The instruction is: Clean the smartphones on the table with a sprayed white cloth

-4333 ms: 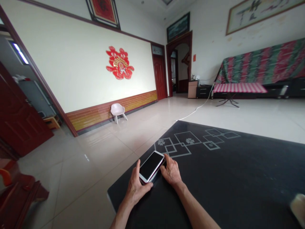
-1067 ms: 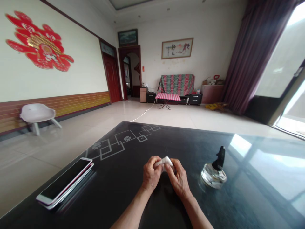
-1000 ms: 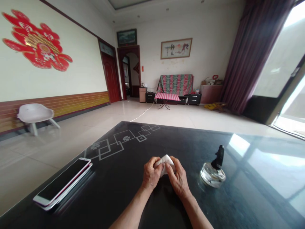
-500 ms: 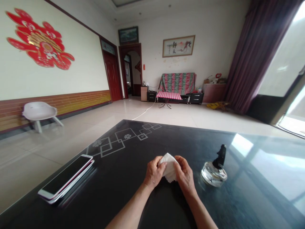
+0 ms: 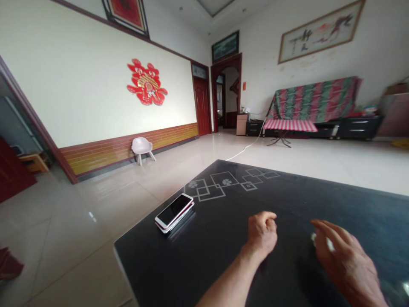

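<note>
My left hand hovers over the black glass table with its fingers curled in, nothing showing in them. My right hand is further right, fingers stretched forward and apart over a small white cloth, which shows only in bits between them. Whether the fingers touch the cloth I cannot tell. Two stacked phones, screens dark, lie near the table's left edge, well away from both hands.
White square-and-flower patterns mark the table's far corner. Beyond lie a tiled floor with a white cable, a small white chair by the wall, a low table with a checked cover and a draped sofa.
My hands, which held the white cloth together, have parted; the left has let go and curled. The view has swung left, and the glass bottle is out of sight.
</note>
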Tool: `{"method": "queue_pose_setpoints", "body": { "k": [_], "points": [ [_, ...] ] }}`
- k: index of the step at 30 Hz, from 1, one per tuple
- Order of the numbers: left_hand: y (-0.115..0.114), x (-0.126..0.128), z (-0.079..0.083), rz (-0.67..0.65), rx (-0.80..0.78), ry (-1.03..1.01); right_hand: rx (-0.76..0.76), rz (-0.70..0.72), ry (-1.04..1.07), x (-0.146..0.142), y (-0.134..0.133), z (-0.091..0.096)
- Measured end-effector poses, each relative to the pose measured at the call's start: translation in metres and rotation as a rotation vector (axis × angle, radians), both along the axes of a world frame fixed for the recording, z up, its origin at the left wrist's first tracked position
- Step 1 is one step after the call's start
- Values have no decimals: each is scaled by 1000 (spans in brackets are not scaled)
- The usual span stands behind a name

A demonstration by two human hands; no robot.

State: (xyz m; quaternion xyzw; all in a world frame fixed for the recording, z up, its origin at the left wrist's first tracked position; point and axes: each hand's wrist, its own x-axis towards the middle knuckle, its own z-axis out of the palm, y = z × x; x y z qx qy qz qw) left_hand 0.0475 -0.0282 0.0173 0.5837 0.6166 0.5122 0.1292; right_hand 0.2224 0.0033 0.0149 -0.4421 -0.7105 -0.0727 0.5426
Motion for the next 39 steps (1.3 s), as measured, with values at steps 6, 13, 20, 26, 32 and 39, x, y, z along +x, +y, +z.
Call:
{"method": "queue_pose_setpoints", "body": {
  "k": [6, 13, 20, 26, 32, 39],
  "points": [
    [-61, -129, 29, 248, 28, 120, -124, 397, -95, -103, -17, -15],
    [-149, -262, 24, 581, -402, 276, -472, 733, 105, -229, -32, -32],
    [-159, -274, 3, 517, -464, 162, -605, 827, 195, -314, -24, -35],
    [-161, -275, -8, 509, -423, 211, -653, 847, 240, -341, -18, -34],
    [-160, -275, -12, 553, -313, 179, -673, 822, 253, -340, -24, -31],
    [-159, -274, -10, 582, -209, 110, -625, 784, 237, -336, -34, -24]
  ]
}}
